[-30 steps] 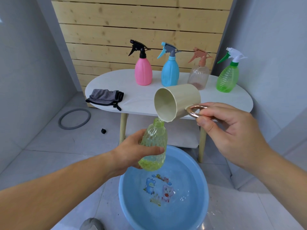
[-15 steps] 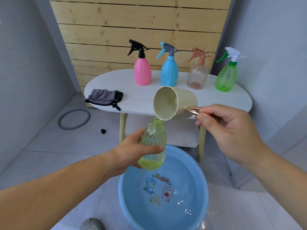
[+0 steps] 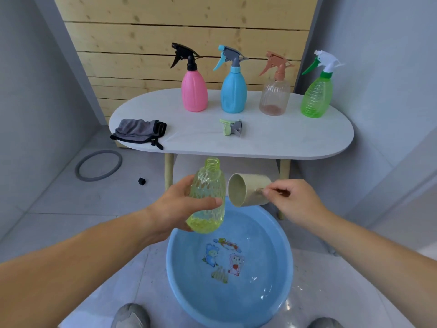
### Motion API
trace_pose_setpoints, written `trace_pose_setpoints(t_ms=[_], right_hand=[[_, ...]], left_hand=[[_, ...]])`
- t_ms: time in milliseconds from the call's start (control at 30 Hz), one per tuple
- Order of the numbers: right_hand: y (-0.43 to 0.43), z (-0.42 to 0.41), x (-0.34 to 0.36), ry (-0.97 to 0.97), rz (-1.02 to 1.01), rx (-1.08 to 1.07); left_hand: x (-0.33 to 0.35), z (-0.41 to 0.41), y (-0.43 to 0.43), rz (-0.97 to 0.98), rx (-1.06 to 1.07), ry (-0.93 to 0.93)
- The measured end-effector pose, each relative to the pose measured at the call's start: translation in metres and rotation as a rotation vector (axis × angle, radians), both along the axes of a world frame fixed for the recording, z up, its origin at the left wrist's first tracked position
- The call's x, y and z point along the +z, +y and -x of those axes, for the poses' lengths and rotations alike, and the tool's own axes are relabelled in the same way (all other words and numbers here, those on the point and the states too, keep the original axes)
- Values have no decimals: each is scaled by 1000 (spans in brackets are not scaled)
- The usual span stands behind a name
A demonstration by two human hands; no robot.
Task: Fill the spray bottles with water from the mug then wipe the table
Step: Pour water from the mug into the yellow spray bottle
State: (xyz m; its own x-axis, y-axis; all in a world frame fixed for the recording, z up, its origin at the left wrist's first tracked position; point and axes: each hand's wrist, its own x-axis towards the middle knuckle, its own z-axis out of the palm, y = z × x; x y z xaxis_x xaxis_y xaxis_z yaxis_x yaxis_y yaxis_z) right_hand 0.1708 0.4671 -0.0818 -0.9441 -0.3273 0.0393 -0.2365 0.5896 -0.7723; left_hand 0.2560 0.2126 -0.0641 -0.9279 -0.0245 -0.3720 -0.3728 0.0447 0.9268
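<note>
Basin (image 3: 179,287) below holds water. Left hand (image 3: 172,209) wraps open yellow bottle (image 3: 208,190), barely filled, above basin. Right hand (image 3: 298,202) pinches handle of mug (image 3: 254,192), tipped sideways beside bottle. Advise: dip mug, pour slowly at neck. Spray head (image 3: 230,127) on table (image 3: 283,138).

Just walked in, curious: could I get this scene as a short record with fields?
Left hand: grips uncapped yellow-green clear plastic bottle, little liquid inside
Right hand: holds beige plastic mug by its handle, tipped sideways
Underneath: round blue plastic basin holding water
White oval table: pink spray bottle, blue spray bottle, clear spray bottle, green spray bottle, loose spray head, grey cloth
</note>
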Motion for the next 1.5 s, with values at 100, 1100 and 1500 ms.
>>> trace_pose_setpoints(t_ms=[100,1100,1500], right_hand=[[4,-1,-5,91,-166,115],[21,3,29,467,-68,214],[48,91,79,-258,888,-407]], left_hand=[[-1,1,0,8,3,-1],[8,3,16,4,21,-3],[19,15,22,-40,28,29]])
